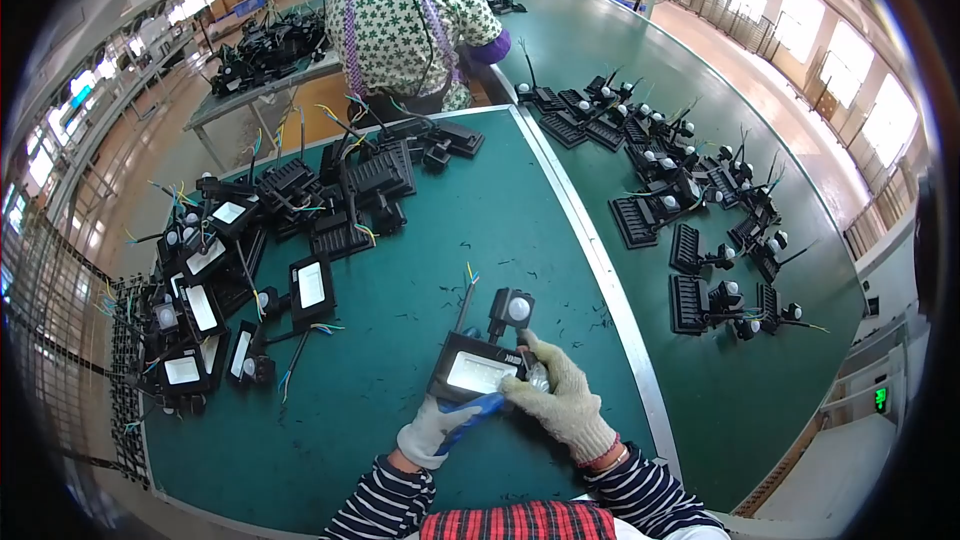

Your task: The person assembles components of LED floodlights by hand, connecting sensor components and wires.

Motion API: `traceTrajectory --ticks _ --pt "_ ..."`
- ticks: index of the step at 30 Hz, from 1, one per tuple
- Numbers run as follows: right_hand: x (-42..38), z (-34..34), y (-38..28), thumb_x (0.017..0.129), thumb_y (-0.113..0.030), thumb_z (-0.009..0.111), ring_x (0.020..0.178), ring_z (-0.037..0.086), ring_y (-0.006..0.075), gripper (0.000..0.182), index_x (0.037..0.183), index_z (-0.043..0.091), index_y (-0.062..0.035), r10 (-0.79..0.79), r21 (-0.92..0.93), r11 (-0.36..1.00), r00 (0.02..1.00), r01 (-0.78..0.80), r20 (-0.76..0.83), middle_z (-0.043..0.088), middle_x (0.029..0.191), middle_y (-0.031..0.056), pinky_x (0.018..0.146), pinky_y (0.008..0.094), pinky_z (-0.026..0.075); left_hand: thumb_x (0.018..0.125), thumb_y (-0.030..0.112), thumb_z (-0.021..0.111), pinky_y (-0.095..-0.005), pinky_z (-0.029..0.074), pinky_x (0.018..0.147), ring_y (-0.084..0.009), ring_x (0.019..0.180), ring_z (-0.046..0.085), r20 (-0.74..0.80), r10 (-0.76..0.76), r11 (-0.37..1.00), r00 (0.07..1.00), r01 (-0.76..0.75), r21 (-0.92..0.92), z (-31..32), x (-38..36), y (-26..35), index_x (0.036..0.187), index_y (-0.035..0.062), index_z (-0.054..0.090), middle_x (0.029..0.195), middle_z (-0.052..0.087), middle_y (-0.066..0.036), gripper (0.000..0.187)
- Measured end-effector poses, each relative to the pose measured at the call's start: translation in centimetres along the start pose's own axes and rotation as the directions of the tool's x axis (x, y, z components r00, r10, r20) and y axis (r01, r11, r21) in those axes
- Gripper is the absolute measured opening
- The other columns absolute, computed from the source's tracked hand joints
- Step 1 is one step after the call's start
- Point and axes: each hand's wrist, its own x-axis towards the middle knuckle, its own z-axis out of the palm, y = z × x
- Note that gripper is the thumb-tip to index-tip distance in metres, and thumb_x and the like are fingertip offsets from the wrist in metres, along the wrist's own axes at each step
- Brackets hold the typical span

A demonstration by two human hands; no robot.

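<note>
In front of me, a black LED floodlight (480, 370) with a pale rectangular panel lies tilted, its domed motion sensor (513, 310) above and a short cable with stripped coloured wires (472, 275) sticking up. My left hand (445, 428), in a white and blue glove, is closed on the lower edge of the floodlight. My right hand (562, 398), in a cream knitted glove, is at its right side, with the thumb by the panel. Its fingers curl around a small clear, shiny piece (539, 377) that I cannot identify.
A pile of floodlights (312, 282) covers the left and back of the green table (400, 340). Several more sit face down on the green belt (700, 420) beyond a metal rail (620, 310). A co-worker (400, 30) sits ahead with their back to me. Dark scraps litter the tabletop.
</note>
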Motion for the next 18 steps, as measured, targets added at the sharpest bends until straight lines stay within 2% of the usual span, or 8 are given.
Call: traceTrajectory --ticks 3,5,6,9,10,13,14,18 --pt "0.0 0.1 -0.8 0.094 -0.020 0.074 0.104 0.062 0.0162 0.058 0.142 0.053 0.0042 0.002 -0.193 0.981 1.000 -0.002 0.003 0.066 0.117 0.0116 0.098 0.0322 0.049 0.093 -0.001 0.068 -0.0354 0.052 0.104 -0.0237 0.119 0.063 -0.029 -0.138 0.989 0.990 0.136 -0.057 1.0 -0.7 1.7 0.144 0.0004 0.044 0.135 0.059 -0.015 0.056" --pt "0.3 -0.2 -0.8 0.096 -0.018 0.070 0.094 0.065 0.0147 0.054 0.142 0.053 0.0041 0.081 -0.319 0.943 0.994 -0.098 -0.067 0.069 0.112 0.0105 0.090 0.0305 0.053 0.093 -0.001 0.068 -0.0350 0.054 0.101 -0.0232 0.117 0.064 -0.063 -0.035 0.991 0.997 0.026 -0.133 0.6 -0.4 0.3 0.140 0.0010 0.049 0.131 0.062 -0.014 0.051" --pt "0.3 -0.3 -2.1 0.097 -0.015 0.066 0.079 0.065 0.0109 0.050 0.142 0.053 0.0036 0.112 -0.216 0.968 0.989 -0.130 -0.092 0.072 0.105 0.0098 0.076 0.0266 0.054 0.093 -0.002 0.068 -0.0348 0.055 0.099 -0.0230 0.115 0.065 -0.084 0.017 0.985 0.996 -0.031 -0.169 0.4 -0.3 -0.3 0.139 0.0012 0.051 0.129 0.063 -0.014 0.049" --pt "-0.2 0.2 -3.0 0.096 -0.013 0.068 0.074 0.062 0.0072 0.049 0.141 0.055 0.0028 -0.188 -0.420 0.903 0.963 0.092 -0.193 0.072 0.099 0.0096 0.069 0.0242 0.052 0.093 -0.002 0.068 -0.0337 0.055 0.097 -0.0218 0.113 0.066 -0.165 -0.002 0.991 0.986 -0.020 -0.132 0.7 -0.4 -0.5 0.137 0.0031 0.053 0.127 0.064 -0.013 0.048" --pt "-0.8 0.3 -4.0 0.093 -0.012 0.071 0.075 0.064 0.0080 0.046 0.136 0.059 0.0027 -0.179 -0.399 0.913 0.963 0.086 -0.202 0.072 0.093 0.0092 0.070 0.0251 0.053 0.093 -0.002 0.068 -0.0334 0.054 0.098 -0.0211 0.114 0.065 -0.123 0.012 0.994 0.992 -0.026 -0.110 0.8 -0.2 -0.4 0.137 0.0033 0.053 0.128 0.064 -0.013 0.047" --pt "-1.1 0.7 -4.8 0.093 -0.027 0.070 0.084 0.074 0.0299 0.050 0.137 0.059 -0.0054 -0.288 -0.465 0.857 0.955 0.221 -0.078 0.074 0.106 0.0140 0.077 0.0364 0.058 0.093 -0.001 0.068 -0.0323 0.052 0.099 -0.0191 0.117 0.063 -0.020 0.038 0.999 0.999 -0.038 -0.018 0.7 0.4 -0.6 0.138 0.0038 0.053 0.131 0.062 -0.011 0.048" --pt "-0.7 1.0 -4.9 0.093 -0.025 0.069 0.085 0.073 0.0330 0.047 0.135 0.061 -0.0066 -0.318 -0.537 0.808 0.947 0.243 -0.050 0.073 0.102 0.0138 0.076 0.0386 0.058 0.093 0.000 0.069 -0.0321 0.052 0.100 -0.0185 0.118 0.062 -0.010 0.043 0.999 0.999 -0.043 0.030 0.3 0.4 -0.9 0.139 0.0037 0.052 0.133 0.061 -0.011 0.050" --pt "0.2 2.0 -3.7 0.093 -0.021 0.070 0.085 0.073 0.0294 0.043 0.132 0.063 -0.0052 -0.365 -0.536 0.801 0.928 0.267 -0.082 0.074 0.098 0.0138 0.075 0.0371 0.058 0.088 0.001 0.073 -0.0330 0.055 0.095 -0.0201 0.113 0.064 -0.028 0.129 0.985 0.991 -0.125 0.121 0.4 0.5 -1.1 0.140 0.0035 0.052 0.128 0.064 -0.010 0.056"
